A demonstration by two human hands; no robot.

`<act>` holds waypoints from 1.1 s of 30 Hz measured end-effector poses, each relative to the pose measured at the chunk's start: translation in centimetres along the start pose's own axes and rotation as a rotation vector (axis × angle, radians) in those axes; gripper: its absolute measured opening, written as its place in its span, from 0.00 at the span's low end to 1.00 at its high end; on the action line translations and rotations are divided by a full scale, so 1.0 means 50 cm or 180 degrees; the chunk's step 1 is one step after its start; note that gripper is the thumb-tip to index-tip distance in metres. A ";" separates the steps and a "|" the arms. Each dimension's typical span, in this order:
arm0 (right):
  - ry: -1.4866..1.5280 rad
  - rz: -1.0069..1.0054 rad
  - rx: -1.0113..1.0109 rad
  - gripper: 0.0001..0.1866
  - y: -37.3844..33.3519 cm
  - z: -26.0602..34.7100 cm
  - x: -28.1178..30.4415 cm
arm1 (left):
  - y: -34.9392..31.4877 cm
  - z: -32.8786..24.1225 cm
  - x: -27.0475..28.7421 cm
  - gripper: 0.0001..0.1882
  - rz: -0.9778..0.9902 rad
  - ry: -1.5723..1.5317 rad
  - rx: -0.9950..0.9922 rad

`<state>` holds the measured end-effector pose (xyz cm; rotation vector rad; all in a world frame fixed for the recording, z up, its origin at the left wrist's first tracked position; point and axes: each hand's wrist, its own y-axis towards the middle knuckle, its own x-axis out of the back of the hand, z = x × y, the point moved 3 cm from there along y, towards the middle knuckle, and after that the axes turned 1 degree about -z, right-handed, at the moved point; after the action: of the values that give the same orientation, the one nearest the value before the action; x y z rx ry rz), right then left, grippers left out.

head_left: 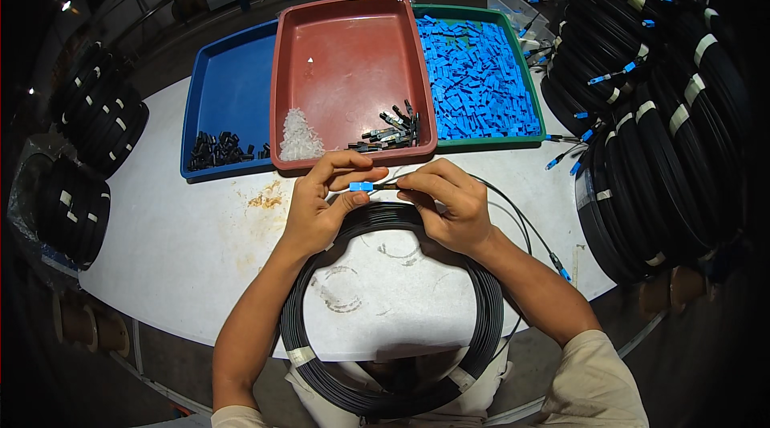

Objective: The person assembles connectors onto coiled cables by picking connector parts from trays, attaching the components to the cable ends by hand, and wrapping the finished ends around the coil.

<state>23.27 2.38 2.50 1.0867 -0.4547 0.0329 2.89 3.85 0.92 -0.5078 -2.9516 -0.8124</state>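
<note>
My left hand (322, 197) pinches a small blue connector housing (361, 186) between thumb and fingers, above the near edge of the red tray. My right hand (451, 205) closes on the dark end of a black cable (388, 186), which lines up with the housing; whether it is fully seated inside I cannot tell. Below both hands lies a coil of black cable (293, 308), bound with pale tape, partly on the table and partly over my lap. The cable's other end, tipped with a blue connector (565, 274), rests right of my right forearm.
A red tray (353, 67) holds clear small pieces and black connector parts. To its left, a blue tray (233, 91) has black pieces; to its right, a green tray (528, 141) is full of blue housings. Cable coils (650, 179) stack high at right, more coils (80, 203) at left.
</note>
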 end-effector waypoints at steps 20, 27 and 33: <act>0.0003 0.0390 -0.0383 0.13 -0.002 -0.013 -0.003 | 0.003 -0.037 -0.006 0.12 -0.0187 0.1595 -0.0808; 0.0173 0.0279 -0.0646 0.09 -0.003 -0.016 -0.005 | 0.000 -0.038 0.003 0.08 -0.0264 0.1400 -0.0844; 0.0261 0.0316 -0.0518 0.06 -0.006 -0.014 -0.001 | 0.000 -0.029 0.001 0.09 -0.0096 0.1078 -0.0774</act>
<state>23.54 2.86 1.96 0.8991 -0.4296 0.1255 2.75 3.11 2.18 -0.2985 -2.5725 -1.1419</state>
